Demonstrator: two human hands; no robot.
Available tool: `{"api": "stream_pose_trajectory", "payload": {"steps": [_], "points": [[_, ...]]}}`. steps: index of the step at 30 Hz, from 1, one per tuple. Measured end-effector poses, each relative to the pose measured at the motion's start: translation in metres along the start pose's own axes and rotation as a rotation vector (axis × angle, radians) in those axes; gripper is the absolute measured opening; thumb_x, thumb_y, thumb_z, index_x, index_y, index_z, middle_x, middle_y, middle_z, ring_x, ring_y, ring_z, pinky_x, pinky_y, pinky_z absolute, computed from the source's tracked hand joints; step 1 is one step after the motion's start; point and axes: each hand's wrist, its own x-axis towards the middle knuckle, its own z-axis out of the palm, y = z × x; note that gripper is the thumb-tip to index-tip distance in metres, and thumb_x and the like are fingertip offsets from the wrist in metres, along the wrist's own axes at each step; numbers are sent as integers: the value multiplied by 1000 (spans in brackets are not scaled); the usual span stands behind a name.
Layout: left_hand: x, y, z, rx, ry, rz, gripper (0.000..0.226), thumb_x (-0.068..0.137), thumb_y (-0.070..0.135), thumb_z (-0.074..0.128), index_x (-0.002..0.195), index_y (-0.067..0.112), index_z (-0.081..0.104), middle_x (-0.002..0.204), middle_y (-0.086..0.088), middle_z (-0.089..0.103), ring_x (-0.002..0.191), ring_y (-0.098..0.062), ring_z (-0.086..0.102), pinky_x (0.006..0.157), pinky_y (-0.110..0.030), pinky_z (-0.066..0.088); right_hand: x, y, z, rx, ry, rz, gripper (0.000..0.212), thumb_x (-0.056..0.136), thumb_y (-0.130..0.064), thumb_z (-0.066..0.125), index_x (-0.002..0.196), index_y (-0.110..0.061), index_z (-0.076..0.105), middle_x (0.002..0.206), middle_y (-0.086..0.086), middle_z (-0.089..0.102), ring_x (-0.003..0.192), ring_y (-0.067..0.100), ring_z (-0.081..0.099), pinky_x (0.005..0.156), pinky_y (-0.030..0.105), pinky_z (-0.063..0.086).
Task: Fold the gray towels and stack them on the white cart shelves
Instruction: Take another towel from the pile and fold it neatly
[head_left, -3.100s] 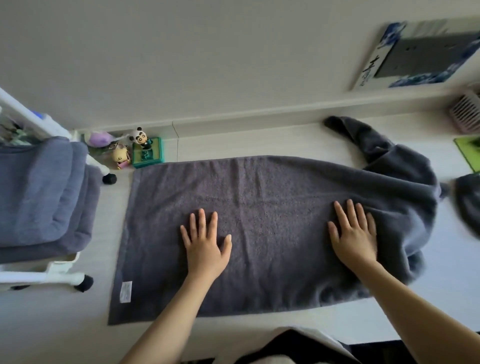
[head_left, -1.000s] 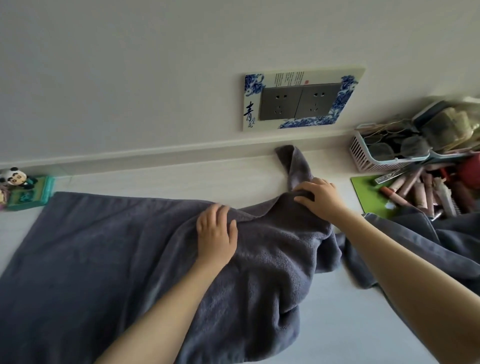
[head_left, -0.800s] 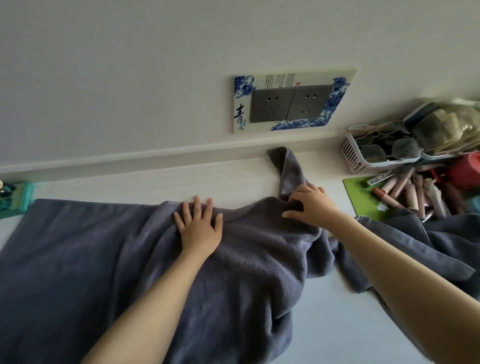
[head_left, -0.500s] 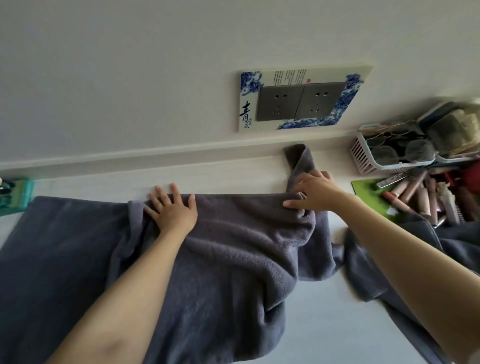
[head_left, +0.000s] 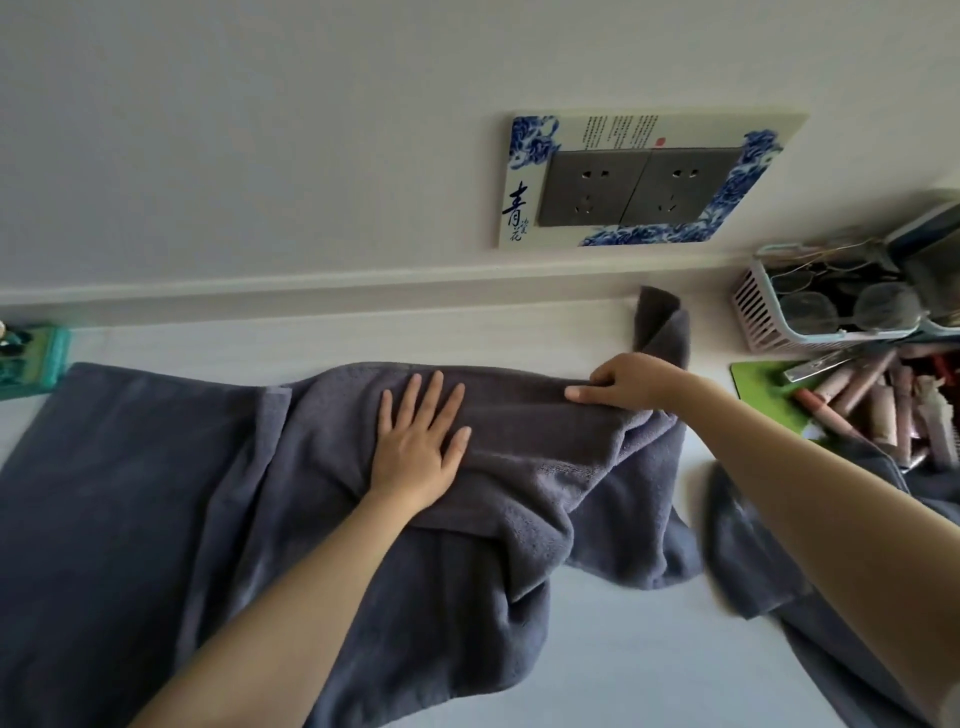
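Far left of the left hand (head_left: 418, 439), a teal box (head_left: 32, 361) sits at the back of the white worktop (head_left: 623, 639), just off the towel's corner. Above and between the two hands, a blue-and-white socket plate (head_left: 644, 179) hangs on the wall. Right of the right hand (head_left: 631, 379), a pink basket (head_left: 774, 317) holds glasses, and beside it cosmetic tubes (head_left: 872, 395) spill over a green mat (head_left: 763, 382). A second towel (head_left: 753, 545) lies crumpled under the right forearm, close to the first.

The towel (head_left: 156, 493) is dark gray, spread flat to the left of the left hand, bunched and creased under and between both hands, one end poking up toward the wall behind the right hand. The left hand lies flat on it, fingers straight and spread. The right hand pinches a fold of its far edge, fingers curled.
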Motion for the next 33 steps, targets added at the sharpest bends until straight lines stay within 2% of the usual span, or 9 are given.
{"api": "stream_pose_trajectory", "payload": {"steps": [6, 10, 13, 17, 20, 24, 28, 31, 33], "points": [[0, -27, 0, 3, 0, -16, 62, 93, 54, 8, 149, 28, 12, 158, 2, 11, 146, -22, 8, 117, -48, 2, -9, 12, -24, -28, -90, 121, 64, 72, -75, 50, 60, -12, 56, 62, 0, 55, 61, 14, 50, 61, 25, 36], [0, -49, -3, 16, 0, -17, 63, 90, 55, 5, 148, 28, 8, 158, 1, 12, 146, -21, 6, 117, -46, -1, -31, 45, -38, 192, -105, 143, 77, 44, -85, 63, 81, -18, 72, 83, -2, 69, 82, 16, 62, 84, 29, 43], [1, -60, -4, 15, -20, -31, 67, 85, 57, -3, 145, 28, -2, 158, 4, 3, 146, -19, -1, 116, -44, -6, -46, 64, -46, 34, -141, 179, 45, 59, -70, 69, 78, -30, 69, 84, -6, 70, 85, 15, 62, 83, 28, 43], [8, -56, -9, 28, -63, -63, 75, 77, 60, -14, 146, 29, -10, 158, 7, -9, 146, -16, -11, 115, -41, -12, -49, 89, -52, -149, 270, 368, 45, 72, -61, 68, 75, -16, 63, 87, 9, 64, 87, 27, 56, 75, 31, 41], [13, -54, -12, -30, -70, -116, 77, 79, 61, -10, 150, 31, -1, 158, 7, -9, 145, -16, -12, 115, -43, -12, -41, 82, -37, -249, 576, 358, 41, 78, -55, 65, 101, -22, 66, 116, 11, 57, 116, 31, 44, 94, 37, 31], [15, -40, -17, -110, -84, -178, 59, 97, 52, 10, 151, 29, 7, 159, 3, -6, 146, -17, -12, 116, -46, -12, -38, 57, 0, -159, 661, 221, 52, 82, -47, 63, 127, -21, 55, 134, 7, 45, 126, 30, 32, 105, 40, 21], [8, -20, -17, -162, -49, -152, 80, 79, 63, -5, 151, 29, 10, 159, 1, -4, 146, -17, -10, 115, -44, -14, -39, 28, 54, -132, 679, 108, 46, 89, -47, 50, 123, -18, 58, 128, 7, 53, 118, 31, 42, 101, 41, 27], [2, -14, -9, -89, -55, -140, 81, 76, 63, -6, 150, 32, 5, 159, 2, -5, 146, -22, -8, 113, -49, -13, -39, 27, 96, -160, 570, 44, 64, 90, -62, 24, 132, -24, 54, 137, 6, 52, 126, 33, 47, 105, 45, 33], [1, -17, -5, -34, -49, -136, 78, 79, 62, -3, 150, 31, 7, 159, 0, -1, 147, -24, -3, 114, -52, -9, -39, 42, 109, -180, 477, 84, 76, 88, -70, 4, 140, -29, 42, 147, 4, 41, 134, 32, 39, 109, 48, 28]]}}
